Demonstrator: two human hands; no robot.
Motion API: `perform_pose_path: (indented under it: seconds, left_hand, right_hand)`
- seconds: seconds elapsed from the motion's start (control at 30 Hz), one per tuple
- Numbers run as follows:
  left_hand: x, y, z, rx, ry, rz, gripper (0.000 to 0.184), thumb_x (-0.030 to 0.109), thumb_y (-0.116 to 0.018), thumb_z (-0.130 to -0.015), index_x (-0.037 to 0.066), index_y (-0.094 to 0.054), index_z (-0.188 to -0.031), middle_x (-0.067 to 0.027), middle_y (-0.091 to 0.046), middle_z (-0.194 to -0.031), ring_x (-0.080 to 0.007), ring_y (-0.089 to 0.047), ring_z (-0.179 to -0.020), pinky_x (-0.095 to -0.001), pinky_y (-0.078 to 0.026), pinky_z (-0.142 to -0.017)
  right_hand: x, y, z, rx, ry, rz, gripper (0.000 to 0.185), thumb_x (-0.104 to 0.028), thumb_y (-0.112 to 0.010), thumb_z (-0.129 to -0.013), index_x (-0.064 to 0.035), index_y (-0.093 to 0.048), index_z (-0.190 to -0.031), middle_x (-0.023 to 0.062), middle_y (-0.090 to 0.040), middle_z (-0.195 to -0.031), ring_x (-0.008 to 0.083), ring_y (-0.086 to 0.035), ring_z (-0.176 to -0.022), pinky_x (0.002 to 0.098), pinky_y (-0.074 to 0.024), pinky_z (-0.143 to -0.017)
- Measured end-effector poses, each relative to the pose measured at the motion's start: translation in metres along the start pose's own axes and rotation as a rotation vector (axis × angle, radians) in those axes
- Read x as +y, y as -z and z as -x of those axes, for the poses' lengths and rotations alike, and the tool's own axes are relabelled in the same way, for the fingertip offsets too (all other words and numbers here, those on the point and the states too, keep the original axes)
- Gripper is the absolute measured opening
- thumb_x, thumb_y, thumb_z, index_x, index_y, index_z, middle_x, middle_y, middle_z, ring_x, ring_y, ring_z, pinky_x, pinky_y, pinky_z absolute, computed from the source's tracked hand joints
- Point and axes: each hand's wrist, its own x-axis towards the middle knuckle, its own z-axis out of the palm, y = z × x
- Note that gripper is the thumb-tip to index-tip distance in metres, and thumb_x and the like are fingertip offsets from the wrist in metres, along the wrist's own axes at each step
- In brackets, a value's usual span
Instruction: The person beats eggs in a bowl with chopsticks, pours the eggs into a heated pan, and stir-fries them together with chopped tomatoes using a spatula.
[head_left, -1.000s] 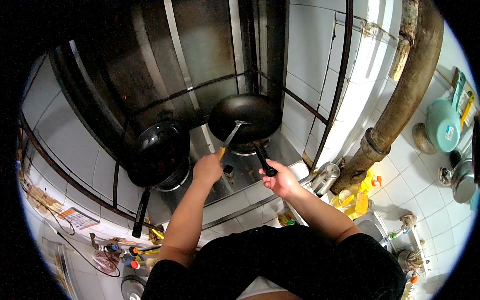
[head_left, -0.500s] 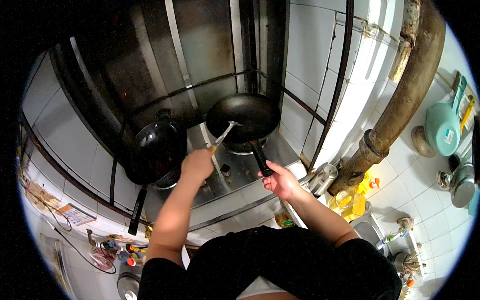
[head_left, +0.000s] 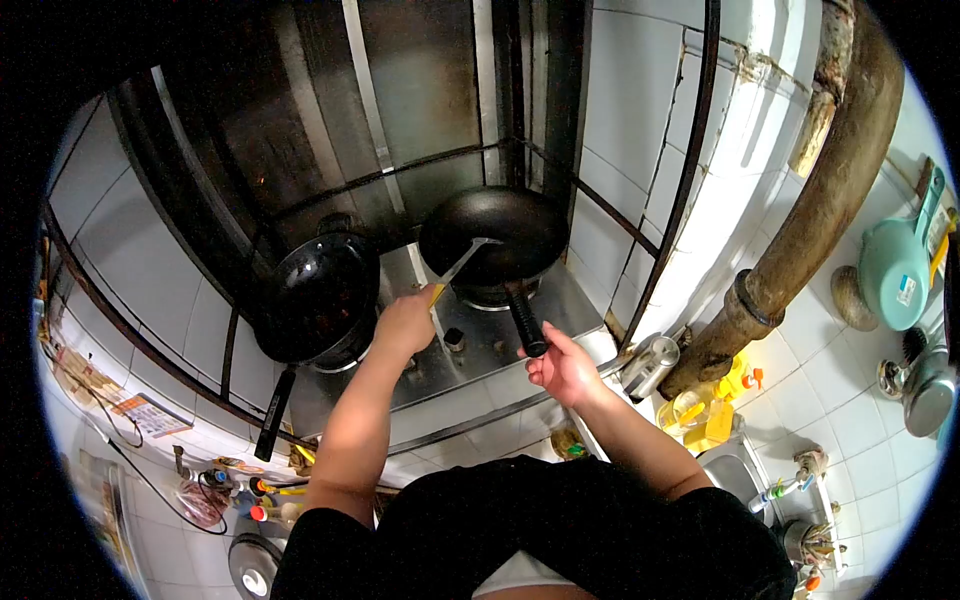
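My left hand (head_left: 407,325) is closed around the yellow handle of a metal spatula (head_left: 461,262), whose blade rests inside a black wok (head_left: 494,230) on the right burner. The wok's black handle (head_left: 525,322) points toward me, and my right hand (head_left: 562,368) is at its end, thumb along one side and fingers curled near the tip. Whatever is in the wok is too dark to make out. On the left burner sits a second dark pan (head_left: 318,292) with its own black handle sticking out toward the front left.
A steel cup (head_left: 652,366) stands right of the stove (head_left: 455,372), near yellow bottles (head_left: 712,425) and a sink (head_left: 738,468). A thick pipe (head_left: 812,225) slants along the right wall. Green pan (head_left: 890,270) hangs at far right. Black bars (head_left: 690,160) frame the stove.
My left hand with the spatula moved left and then slightly back to the right. The spatula blade shifted inside the wok. My right hand stays at the wok's handle, and the view shifted slightly.
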Motion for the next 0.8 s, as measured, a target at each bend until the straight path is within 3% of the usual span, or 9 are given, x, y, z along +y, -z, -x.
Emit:
perform_pose_path:
  seconds: [0.1,0.2,0.3,0.43,0.53,0.6,0.7,0.73,0.8]
  left_hand:
    - [-0.025,-0.031,-0.008,0.169,-0.181,0.247,0.044,0.01,-0.052,-0.083,0.008,-0.046,-0.127,-0.018,-0.063,-0.099,-0.0294,-0.064,-0.083,-0.0393,-0.052,-0.07]
    - [-0.027,-0.022,-0.005,-0.262,0.272,1.254,0.043,0.011,-0.052,-0.087,0.003,-0.044,-0.128,-0.0142,-0.063,-0.09,-0.0182,-0.061,-0.065,-0.0317,-0.052,-0.056]
    - [-0.023,-0.014,-0.006,-0.324,0.265,1.342,0.038,0.012,-0.047,-0.091,0.001,-0.043,-0.127,-0.0096,-0.06,-0.083,-0.0092,-0.051,-0.056,-0.025,-0.048,-0.047]
    - [-0.016,-0.013,-0.025,-0.381,0.316,1.303,0.036,0.013,-0.044,-0.092,-0.001,-0.042,-0.126,-0.0102,-0.059,-0.082,-0.0135,-0.051,-0.055,-0.0296,-0.049,-0.049]
    - [-0.019,-0.022,-0.044,-0.394,0.29,1.253,0.037,0.012,-0.042,-0.093,0.001,-0.042,-0.128,-0.0098,-0.059,-0.082,-0.0144,-0.051,-0.055,-0.0299,-0.048,-0.049]
    - [-0.019,-0.026,-0.042,-0.3,0.138,1.038,0.039,0.012,-0.041,-0.093,0.003,-0.04,-0.13,-0.0094,-0.058,-0.081,-0.0141,-0.051,-0.055,-0.029,-0.047,-0.049]
    - [-0.018,-0.018,-0.001,0.024,-0.085,0.639,0.044,0.013,-0.04,-0.092,0.007,-0.034,-0.136,-0.0164,-0.06,-0.082,-0.0247,-0.057,-0.061,-0.0355,-0.048,-0.056]
    - [-0.015,-0.017,0.013,0.156,-0.097,0.518,0.046,0.013,-0.039,-0.092,0.008,-0.032,-0.138,-0.0187,-0.061,-0.082,-0.0282,-0.059,-0.063,-0.0377,-0.049,-0.059]
    - [-0.017,-0.028,0.022,0.259,-0.011,0.332,0.05,0.012,-0.041,-0.089,0.011,-0.031,-0.138,-0.0291,-0.06,-0.088,-0.0441,-0.058,-0.082,-0.0499,-0.046,-0.073]
  right_hand:
    - [0.009,0.014,-0.005,0.07,-0.001,-0.046,0.031,-0.042,-0.044,-0.093,-0.0119,-0.051,-0.095,0.0062,-0.061,-0.082,0.0141,-0.052,-0.063,0.0272,-0.0411,-0.058]
    - [0.022,0.018,-0.007,0.211,-0.049,0.012,0.032,-0.041,-0.045,-0.092,-0.0113,-0.054,-0.098,0.0043,-0.059,-0.081,0.0136,-0.05,-0.064,0.0267,-0.0398,-0.059]
    - [0.038,0.032,-0.014,0.12,-0.083,0.013,0.032,-0.038,-0.047,-0.09,-0.011,-0.056,-0.106,0.0031,-0.057,-0.082,0.0132,-0.049,-0.065,0.0262,-0.0395,-0.06]
    - [0.039,0.028,-0.011,0.096,-0.094,0.054,0.032,-0.035,-0.049,-0.089,-0.0116,-0.057,-0.11,0.0018,-0.058,-0.082,0.0123,-0.049,-0.064,0.026,-0.0396,-0.06]
    - [0.04,0.041,-0.01,0.105,-0.07,0.045,0.025,-0.032,-0.05,-0.09,-0.0114,-0.055,-0.102,0.0064,-0.059,-0.087,0.0152,-0.052,-0.064,0.0282,-0.0427,-0.057]
    - [0.038,0.047,-0.004,0.137,-0.063,0.111,0.028,-0.032,-0.052,-0.089,-0.0104,-0.054,-0.107,0.0065,-0.059,-0.087,0.0153,-0.054,-0.067,0.0284,-0.0441,-0.059]
    - [0.039,0.042,0.001,0.117,-0.085,0.265,0.033,-0.032,-0.053,-0.09,-0.0091,-0.054,-0.113,0.0046,-0.061,-0.09,0.0143,-0.056,-0.075,0.0277,-0.045,-0.067]
    - [0.042,0.038,-0.002,0.097,-0.095,0.326,0.034,-0.032,-0.053,-0.09,-0.0088,-0.054,-0.115,0.0036,-0.061,-0.091,0.0137,-0.057,-0.079,0.0273,-0.045,-0.07]
    - [0.054,0.024,-0.016,0.03,-0.128,0.402,0.04,-0.035,-0.053,-0.09,-0.0073,-0.051,-0.12,0.0069,-0.062,-0.097,0.0161,-0.058,-0.084,0.0299,-0.0464,-0.073]
